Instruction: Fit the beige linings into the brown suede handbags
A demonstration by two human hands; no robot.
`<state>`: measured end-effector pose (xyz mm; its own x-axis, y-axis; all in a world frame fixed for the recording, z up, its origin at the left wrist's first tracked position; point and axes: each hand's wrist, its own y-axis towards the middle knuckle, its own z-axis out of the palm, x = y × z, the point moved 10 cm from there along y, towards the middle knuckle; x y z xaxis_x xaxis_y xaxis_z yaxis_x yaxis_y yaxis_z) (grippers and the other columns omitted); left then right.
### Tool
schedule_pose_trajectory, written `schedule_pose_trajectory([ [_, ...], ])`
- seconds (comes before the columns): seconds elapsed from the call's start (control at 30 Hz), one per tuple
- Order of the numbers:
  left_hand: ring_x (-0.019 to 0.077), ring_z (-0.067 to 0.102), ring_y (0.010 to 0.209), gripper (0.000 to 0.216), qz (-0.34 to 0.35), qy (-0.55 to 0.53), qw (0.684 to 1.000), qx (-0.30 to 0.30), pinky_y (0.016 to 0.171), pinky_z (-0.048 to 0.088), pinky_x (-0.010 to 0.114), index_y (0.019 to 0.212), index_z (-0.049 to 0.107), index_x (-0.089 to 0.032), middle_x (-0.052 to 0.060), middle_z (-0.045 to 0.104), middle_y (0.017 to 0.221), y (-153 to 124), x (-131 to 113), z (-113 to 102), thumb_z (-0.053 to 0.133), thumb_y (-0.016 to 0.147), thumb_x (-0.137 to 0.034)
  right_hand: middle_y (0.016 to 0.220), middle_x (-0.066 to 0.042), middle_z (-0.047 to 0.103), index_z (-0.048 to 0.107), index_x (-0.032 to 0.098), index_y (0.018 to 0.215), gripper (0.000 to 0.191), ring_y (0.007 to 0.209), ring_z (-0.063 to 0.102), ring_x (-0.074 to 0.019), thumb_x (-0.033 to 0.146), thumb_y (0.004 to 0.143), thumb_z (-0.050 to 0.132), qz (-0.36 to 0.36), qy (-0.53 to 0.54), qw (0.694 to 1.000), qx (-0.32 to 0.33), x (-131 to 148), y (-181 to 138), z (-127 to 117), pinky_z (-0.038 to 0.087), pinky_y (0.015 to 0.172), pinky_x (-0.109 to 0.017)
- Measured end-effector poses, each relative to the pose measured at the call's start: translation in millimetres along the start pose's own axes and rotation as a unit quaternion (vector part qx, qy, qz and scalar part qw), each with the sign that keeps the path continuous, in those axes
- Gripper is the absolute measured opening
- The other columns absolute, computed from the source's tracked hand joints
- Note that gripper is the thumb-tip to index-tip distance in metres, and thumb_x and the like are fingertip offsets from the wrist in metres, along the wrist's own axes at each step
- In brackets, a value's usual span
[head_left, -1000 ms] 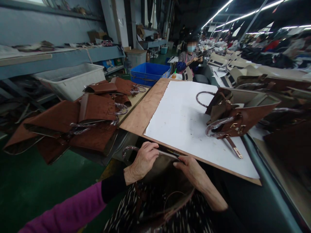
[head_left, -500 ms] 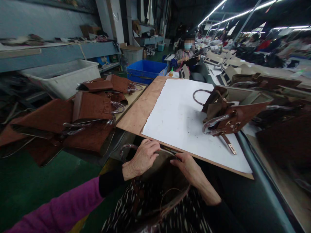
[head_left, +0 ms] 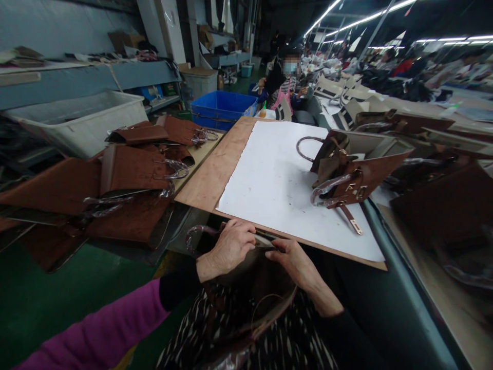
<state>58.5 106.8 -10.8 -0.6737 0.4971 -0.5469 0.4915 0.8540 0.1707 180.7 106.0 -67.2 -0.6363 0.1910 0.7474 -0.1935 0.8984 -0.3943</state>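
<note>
An open brown handbag (head_left: 265,282) rests on my lap, its dark lining facing up. My left hand (head_left: 231,246) grips the far rim of the bag, fingers curled over the edge. A little to its right, my right hand (head_left: 295,262) pinches the same rim between thumb and fingers. One plastic-wrapped handle (head_left: 198,236) of this bag sticks out to the left of my left hand. A thin loose thread or cord (head_left: 256,308) curves across the near side of the opening. The bag's outer face is mostly hidden.
White paper (head_left: 269,174) covers a wooden board (head_left: 204,185) in front of me. Another brown handbag (head_left: 373,172) lies tilted on it. Brown bag pieces (head_left: 131,169) are piled at left, more bags (head_left: 450,205) at right. Behind stand a blue bin (head_left: 223,110) and a seated person (head_left: 287,87).
The view has shifted slightly, so the surroundings sit a bit further left. Both hands stay on the bag's rim and have come slightly closer together. The person behind has moved their arms.
</note>
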Motion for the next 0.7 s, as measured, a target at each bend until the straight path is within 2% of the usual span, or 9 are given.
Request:
schedule_pose_trajectory([
  [0.13, 0.0176, 0.046, 0.093, 0.015, -0.033, -0.032, 0.996, 0.074, 0.081, 0.033, 0.032, 0.062, 0.060, -0.017, -0.003, 0.060, 0.097, 0, 3, 4, 0.053, 0.074, -0.010, 0.059, 0.003, 0.055, 0.067, 0.017, 0.073, 0.018, 0.058, 0.045, -0.0132, 0.029, 0.065, 0.056, -0.002, 0.005, 1.000, 0.009, 0, 2, 2, 0.031, 0.056, -0.025],
  [0.23, 0.0185, 0.047, 0.094, 0.015, -0.044, -0.026, 0.995, 0.091, 0.081, 0.033, 0.032, 0.060, 0.058, -0.016, -0.002, 0.060, 0.100, 0, 4, 5, 0.052, 0.072, -0.010, 0.059, 0.003, 0.055, 0.067, 0.017, 0.072, 0.016, 0.058, 0.045, -0.0131, 0.027, 0.064, 0.057, -0.010, -0.002, 1.000, 0.013, 3, 5, 2, 0.032, 0.057, -0.025],
  [0.47, 0.0182, 0.050, 0.090, 0.013, -0.036, 0.018, 0.998, 0.053, 0.080, 0.035, 0.031, 0.066, 0.059, -0.014, 0.004, 0.061, 0.091, 5, 13, 12, 0.051, 0.076, -0.013, 0.063, 0.003, 0.057, 0.066, 0.018, 0.074, 0.016, 0.062, 0.048, -0.0141, 0.026, 0.063, 0.058, -0.029, -0.019, 0.999, 0.016, 7, 4, 3, 0.034, 0.061, -0.025],
  [0.7, 0.0142, 0.051, 0.073, 0.011, -0.025, 0.028, 0.999, -0.007, 0.070, 0.035, 0.026, 0.067, 0.055, -0.016, 0.000, 0.059, 0.073, 12, 18, 10, 0.052, 0.077, -0.014, 0.065, 0.002, 0.060, 0.067, 0.019, 0.077, 0.020, 0.063, 0.050, -0.0148, 0.031, 0.070, 0.053, -0.015, -0.043, 0.999, -0.016, 6, 3, -4, 0.034, 0.060, -0.025],
])
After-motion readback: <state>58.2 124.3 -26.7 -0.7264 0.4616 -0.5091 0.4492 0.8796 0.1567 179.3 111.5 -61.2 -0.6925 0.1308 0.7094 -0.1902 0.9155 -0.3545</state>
